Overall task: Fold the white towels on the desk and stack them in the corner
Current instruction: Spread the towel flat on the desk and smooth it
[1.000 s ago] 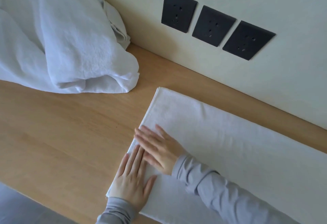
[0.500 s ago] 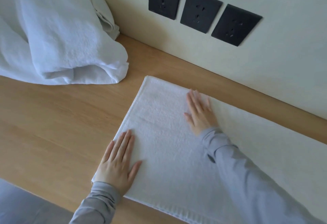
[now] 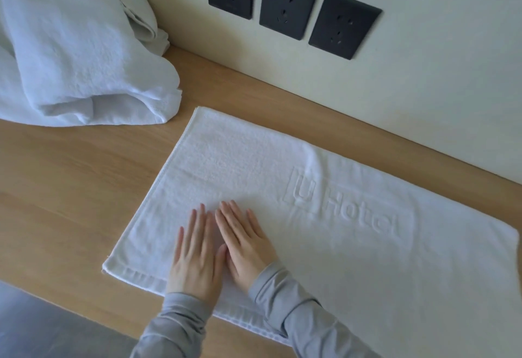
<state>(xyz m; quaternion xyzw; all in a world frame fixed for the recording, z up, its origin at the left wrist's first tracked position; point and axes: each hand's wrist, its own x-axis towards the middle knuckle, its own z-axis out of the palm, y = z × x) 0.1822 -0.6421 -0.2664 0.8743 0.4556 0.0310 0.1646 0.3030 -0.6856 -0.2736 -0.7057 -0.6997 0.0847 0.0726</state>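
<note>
A white towel [image 3: 353, 244] with a raised "U Hotel" mark lies flat along the wooden desk [image 3: 70, 188], close to the wall. My left hand [image 3: 197, 256] and my right hand [image 3: 245, 241] press side by side on its near left part, fingers straight and palms down. Both sleeves are grey. A heap of crumpled white towels [image 3: 70, 46] sits at the back left, apart from the flat towel.
Three black wall sockets [image 3: 288, 4] are set in the pale wall just above the desk. The desk's front edge runs across the lower left, with grey floor [image 3: 42, 326] below it.
My right hand has come back from the towel's far side to lie beside my left hand near the front edge. The left hand has shifted slightly right.
</note>
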